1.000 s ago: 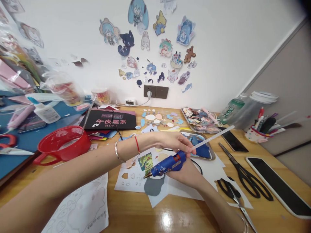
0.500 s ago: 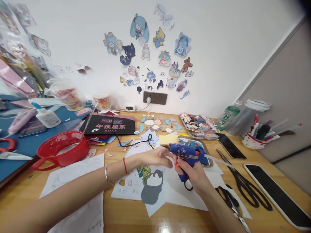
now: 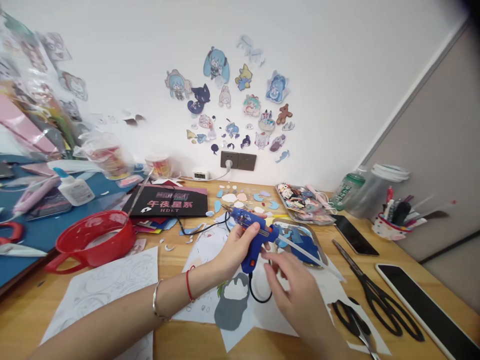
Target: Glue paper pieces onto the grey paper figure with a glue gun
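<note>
A blue glue gun (image 3: 256,239) with a long white glue stick out of its back is in my left hand (image 3: 239,246), whose fingers wrap round its body. Its nozzle points to the upper left, and a black cord loops down from the handle. Just right of the handle is my right hand (image 3: 294,287), fingers apart and holding nothing. Below the gun, a grey paper shape (image 3: 230,310) with a white cut-out area lies on white paper sheets (image 3: 272,317). Behind my right hand, a tray (image 3: 323,243) holds blue pieces.
A red cup (image 3: 95,240) and drawn sheet (image 3: 140,280) are at left. Two scissors (image 3: 378,295), (image 3: 352,320) and two phones (image 3: 356,235), (image 3: 423,305) lie at right. A black box (image 3: 168,201) and small cut-outs (image 3: 240,197) are behind.
The glue gun has passed from my right hand to my left and shifted left. My right hand has let go and opened beside it. The view has tilted up slightly.
</note>
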`<state>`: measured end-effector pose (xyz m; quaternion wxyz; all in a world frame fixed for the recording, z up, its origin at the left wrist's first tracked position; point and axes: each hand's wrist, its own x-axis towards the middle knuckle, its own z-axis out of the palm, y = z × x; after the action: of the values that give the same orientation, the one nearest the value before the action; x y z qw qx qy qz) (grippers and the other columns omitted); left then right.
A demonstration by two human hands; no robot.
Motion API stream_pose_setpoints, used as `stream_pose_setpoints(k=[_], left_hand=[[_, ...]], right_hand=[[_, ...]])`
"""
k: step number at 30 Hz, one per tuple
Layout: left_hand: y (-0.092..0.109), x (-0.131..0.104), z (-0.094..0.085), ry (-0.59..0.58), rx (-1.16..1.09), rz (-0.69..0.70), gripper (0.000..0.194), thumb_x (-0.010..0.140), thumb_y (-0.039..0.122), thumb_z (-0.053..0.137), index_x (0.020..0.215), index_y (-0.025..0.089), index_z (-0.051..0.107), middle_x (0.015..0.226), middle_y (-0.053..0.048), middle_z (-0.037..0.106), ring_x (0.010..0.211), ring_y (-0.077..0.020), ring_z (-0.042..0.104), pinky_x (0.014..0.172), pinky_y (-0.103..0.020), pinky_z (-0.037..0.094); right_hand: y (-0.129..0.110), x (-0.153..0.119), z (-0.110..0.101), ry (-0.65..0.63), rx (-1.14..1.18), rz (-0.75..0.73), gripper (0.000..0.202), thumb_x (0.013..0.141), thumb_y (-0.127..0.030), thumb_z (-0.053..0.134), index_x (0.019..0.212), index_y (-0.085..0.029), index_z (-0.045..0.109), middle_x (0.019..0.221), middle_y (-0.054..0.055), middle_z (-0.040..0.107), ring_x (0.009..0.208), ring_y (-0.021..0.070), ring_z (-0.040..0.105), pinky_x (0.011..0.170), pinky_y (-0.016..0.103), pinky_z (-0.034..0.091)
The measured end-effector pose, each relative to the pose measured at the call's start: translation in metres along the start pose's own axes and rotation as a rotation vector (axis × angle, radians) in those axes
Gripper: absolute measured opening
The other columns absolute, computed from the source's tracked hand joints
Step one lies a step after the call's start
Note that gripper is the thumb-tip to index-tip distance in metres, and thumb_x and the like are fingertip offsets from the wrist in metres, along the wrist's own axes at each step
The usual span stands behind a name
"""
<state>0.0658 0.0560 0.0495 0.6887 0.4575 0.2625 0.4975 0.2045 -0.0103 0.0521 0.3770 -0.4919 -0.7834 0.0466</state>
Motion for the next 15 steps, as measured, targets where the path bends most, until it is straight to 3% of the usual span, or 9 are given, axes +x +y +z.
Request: stream_pose_setpoints(k=[3,5,9,15], left_hand=[[0.003,-0.001,-0.006,-0.022,0.007,0.003,0.044,0.084,0.051,0.052,0.111,0.017,0.05,0.054,0.004,0.055,0.039,-0.009,0.048,0.035,-0.016,0.034],[0.005,-0.001,-0.007,-0.029,0.015,0.011,0.044,0.084,0.051,0.052,0.11,0.016,0.05,0.05,0.005,0.052,0.036,-0.0082,0.045,0.033,-0.015,0.031],[0.006,-0.001,-0.009,-0.045,0.042,0.022,0.039,0.081,0.049,0.057,0.099,0.014,0.053,0.045,0.006,0.05,0.033,-0.0065,0.042,0.032,-0.014,0.031],[0.002,-0.008,-0.011,-0.105,0.11,0.033,0.036,0.077,0.044,0.065,0.093,0.013,0.056,0.042,0.007,0.05,0.032,-0.0061,0.043,0.034,-0.014,0.03]], right_hand=[[0.003,0.001,-0.013,0.304,-0.321,-0.17,0.018,0.086,-0.018,0.053,0.103,-0.015,0.059,0.092,0.01,0.06,0.088,0.0242,0.053,0.078,0.04,0.042],[0.01,0.005,-0.018,0.266,-0.377,-0.15,0.022,0.088,-0.021,0.052,0.108,-0.014,0.058,0.097,0.012,0.061,0.092,0.0257,0.054,0.08,0.041,0.043],[0.024,0.01,-0.017,0.068,-0.17,-0.089,0.018,0.094,-0.02,0.041,0.104,-0.019,0.056,0.092,0.005,0.067,0.082,0.0159,0.063,0.068,0.025,0.048],[0.026,0.001,-0.014,0.093,-0.188,-0.196,0.016,0.093,-0.02,0.042,0.099,-0.017,0.058,0.083,0.004,0.07,0.067,0.0155,0.067,0.056,0.024,0.046]])
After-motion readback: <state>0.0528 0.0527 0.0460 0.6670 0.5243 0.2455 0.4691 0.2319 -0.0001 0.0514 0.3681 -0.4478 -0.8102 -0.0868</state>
